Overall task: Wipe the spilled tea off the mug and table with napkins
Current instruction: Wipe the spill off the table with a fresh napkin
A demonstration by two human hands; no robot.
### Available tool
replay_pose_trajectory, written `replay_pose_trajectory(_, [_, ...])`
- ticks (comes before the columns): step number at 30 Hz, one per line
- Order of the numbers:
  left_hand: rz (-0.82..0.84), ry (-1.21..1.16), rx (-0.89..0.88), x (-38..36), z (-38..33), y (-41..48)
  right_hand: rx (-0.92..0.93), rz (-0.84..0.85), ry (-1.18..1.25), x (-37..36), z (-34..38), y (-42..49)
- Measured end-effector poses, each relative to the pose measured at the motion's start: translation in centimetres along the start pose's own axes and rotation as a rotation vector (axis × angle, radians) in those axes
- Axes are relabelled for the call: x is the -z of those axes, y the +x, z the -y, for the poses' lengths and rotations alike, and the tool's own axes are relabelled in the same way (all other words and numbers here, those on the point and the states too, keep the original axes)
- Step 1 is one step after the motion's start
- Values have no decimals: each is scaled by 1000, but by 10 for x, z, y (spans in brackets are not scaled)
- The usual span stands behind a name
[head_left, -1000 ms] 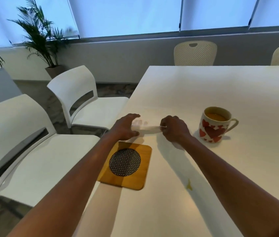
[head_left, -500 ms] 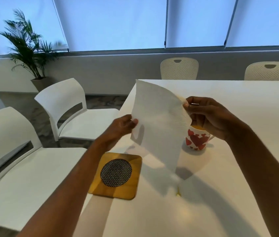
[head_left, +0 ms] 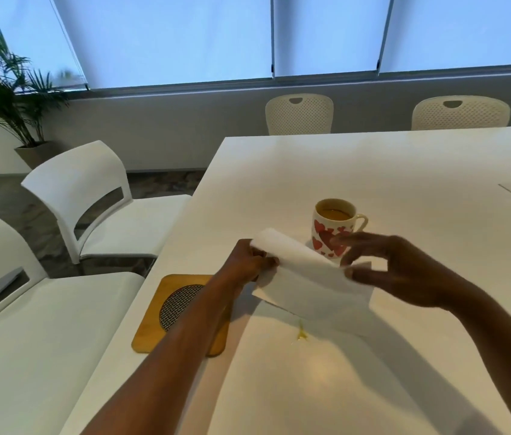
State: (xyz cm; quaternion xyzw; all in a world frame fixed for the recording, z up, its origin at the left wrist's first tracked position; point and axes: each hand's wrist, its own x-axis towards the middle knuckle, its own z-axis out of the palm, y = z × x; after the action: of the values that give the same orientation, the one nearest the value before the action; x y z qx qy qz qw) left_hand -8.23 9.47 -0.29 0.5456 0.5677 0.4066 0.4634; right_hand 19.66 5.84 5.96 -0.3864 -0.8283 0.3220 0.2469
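head view: both hands' fingers pinch a white napkin (head_left: 307, 277) above the table (head_left: 404, 171), left hand (head_left: 249, 260), right hand (head_left: 404, 271).

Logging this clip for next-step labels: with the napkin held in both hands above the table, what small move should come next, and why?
Probably lower the napkin onto the yellow tea spill just below its bottom edge. The left hand and right hand hold it folded over in the air, off the table, and the spill is not yet wiped. The mug can wait.

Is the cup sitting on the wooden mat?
No, the mug stands on the bare white table, while the wooden mat lies apart near the table's left edge.
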Motion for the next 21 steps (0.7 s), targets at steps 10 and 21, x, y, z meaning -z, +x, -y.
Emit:
replay_pose_trajectory(10, [163, 9, -242, 6, -19, -11, -120, -22, -37, -17, 7, 32])
replay_pose_trajectory(21, [99, -307, -172, 13, -36, -18, -102, -38, 73, -20, 3, 50])
